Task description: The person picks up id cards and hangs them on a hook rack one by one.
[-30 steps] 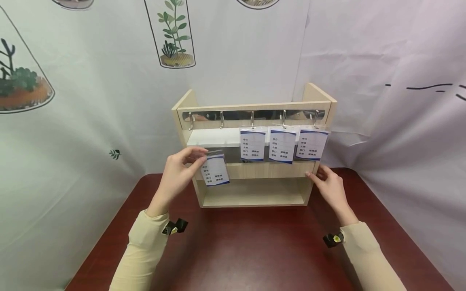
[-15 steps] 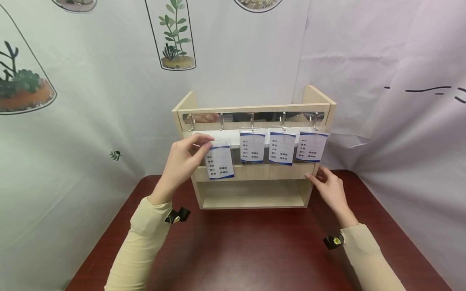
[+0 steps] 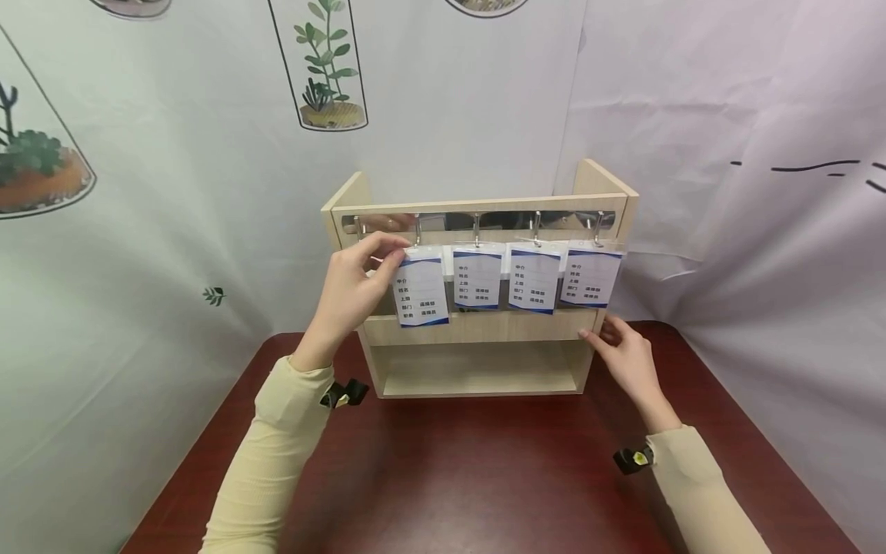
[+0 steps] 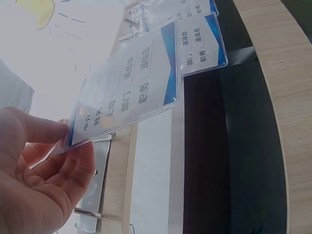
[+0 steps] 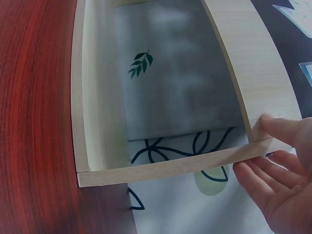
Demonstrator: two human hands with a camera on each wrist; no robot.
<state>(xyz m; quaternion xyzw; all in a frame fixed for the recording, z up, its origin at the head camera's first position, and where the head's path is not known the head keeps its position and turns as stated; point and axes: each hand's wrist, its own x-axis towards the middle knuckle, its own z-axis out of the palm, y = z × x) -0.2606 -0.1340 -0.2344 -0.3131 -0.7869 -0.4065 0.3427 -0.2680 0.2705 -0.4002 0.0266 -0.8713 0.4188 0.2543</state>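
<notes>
Badge card point(image 3: 421, 291) in a clear sleeve, white with a blue band top and bottom and rows of printed text. It's up at the metal hook rail point(image 3: 477, 222) of the wooden rack point(image 3: 477, 327), top edge level with the second hook point(image 3: 418, 229) from the left. Can't tell whether the sleeve is actually on the hook or just held against it.

Left hand point(image 3: 353, 288) pinches the card's top left corner between thumb and fingertips; the left wrist view shows the thumb on one face and the fingers point(image 4: 73, 168) curled behind the other. Card hangs roughly upright, slightly tilted, just left of the three hung cards point(image 3: 533, 277), which sit side by side on the next three hooks to the right. Its right edge is touching or nearly touching the nearest of them. The far-left hook point(image 3: 360, 225) is bare.

Right hand point(image 3: 623, 358) is on the rack's right side panel, low down: thumb on the front edge, fingers point(image 5: 265, 183) straight along the outer face, bracing, not curled round anything.

Rack is light wood, open shelf point(image 3: 477, 369) at the bottom, a white board behind the cards, standing at the far side of a dark red table point(image 3: 484, 477). Behind it hangs a white backdrop cloth point(image 3: 173, 154) printed with potted plants. Cream sleeves point(image 3: 277, 462) on both arms, and a small black clip at each wrist.
</notes>
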